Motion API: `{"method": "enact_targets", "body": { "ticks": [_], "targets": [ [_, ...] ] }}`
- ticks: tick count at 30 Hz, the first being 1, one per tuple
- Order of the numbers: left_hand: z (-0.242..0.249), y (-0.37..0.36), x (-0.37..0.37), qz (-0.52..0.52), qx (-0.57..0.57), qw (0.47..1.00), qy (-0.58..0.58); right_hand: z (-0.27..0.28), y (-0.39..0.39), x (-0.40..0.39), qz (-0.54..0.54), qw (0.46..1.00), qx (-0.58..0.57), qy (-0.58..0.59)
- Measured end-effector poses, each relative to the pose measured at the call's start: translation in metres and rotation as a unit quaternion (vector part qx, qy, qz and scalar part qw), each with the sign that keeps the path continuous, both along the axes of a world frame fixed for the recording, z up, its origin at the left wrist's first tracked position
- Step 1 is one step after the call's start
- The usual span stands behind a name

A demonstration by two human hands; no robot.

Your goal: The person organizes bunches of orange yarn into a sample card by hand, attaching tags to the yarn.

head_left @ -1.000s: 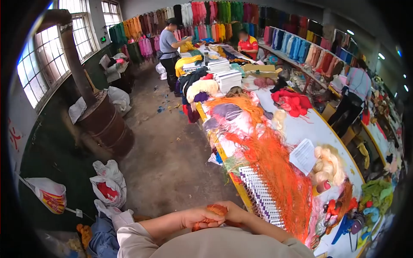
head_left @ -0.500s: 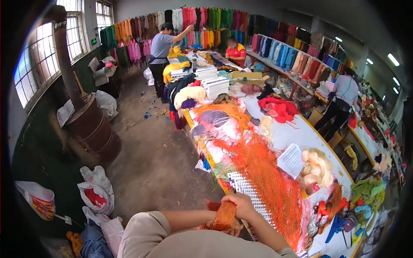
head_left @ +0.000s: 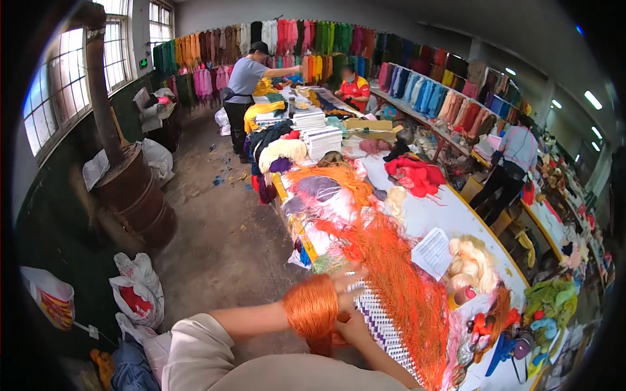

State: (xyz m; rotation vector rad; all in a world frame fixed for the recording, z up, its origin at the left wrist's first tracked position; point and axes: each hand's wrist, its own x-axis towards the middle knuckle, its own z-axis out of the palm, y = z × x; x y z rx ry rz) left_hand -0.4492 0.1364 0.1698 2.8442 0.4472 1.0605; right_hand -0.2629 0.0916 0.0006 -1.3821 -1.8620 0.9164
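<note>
A thick skein of glossy orange yarn [head_left: 312,305] is looped around my left wrist. Past it, my left hand [head_left: 347,281] stretches over the table edge with its fingers spread, slightly blurred. Just below, my right hand [head_left: 350,328] is closed at the lower side of the skein, its fingertips partly hidden. Darker orange strands hang down beside that hand. Close by on the table lies a long spread of loose orange yarn [head_left: 398,280], next to white sheets with rows of dark marks [head_left: 385,326].
A printed paper [head_left: 432,253] and cream yarn skeins [head_left: 471,264] lie on the long table. Blue scissors-like handles [head_left: 501,354] rest near its right edge. A rusty barrel [head_left: 135,199] and white bags [head_left: 138,290] stand at left. Several people work farther back.
The orange skein moved left and up and now encircles my left wrist. My left hand went from bunched at the yarn to spread over the table edge; my right hand dropped lower.
</note>
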Motion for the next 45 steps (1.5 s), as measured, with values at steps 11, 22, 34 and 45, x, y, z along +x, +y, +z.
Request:
{"method": "enact_targets", "body": {
  "ticks": [11,22,34,45],
  "targets": [
    [-0.031,-0.008,-0.006,0.263,-0.451,0.653,0.548,0.039,-0.018,-0.012,0.125,0.97,0.141,-0.151],
    [-0.205,-0.03,-0.013,-0.358,-0.931,-0.072,-0.009,0.043,-0.023,-0.001,0.085,0.99,0.03,-0.107],
    [-0.239,-0.04,-0.01,0.052,-0.513,0.797,0.315,0.023,-0.035,-0.005,0.037,0.995,-0.093,-0.005],
    [-0.263,-0.057,0.012,-0.145,-0.411,0.883,0.174,-0.043,-0.055,0.022,0.032,0.955,-0.277,0.106]
  ]
}}
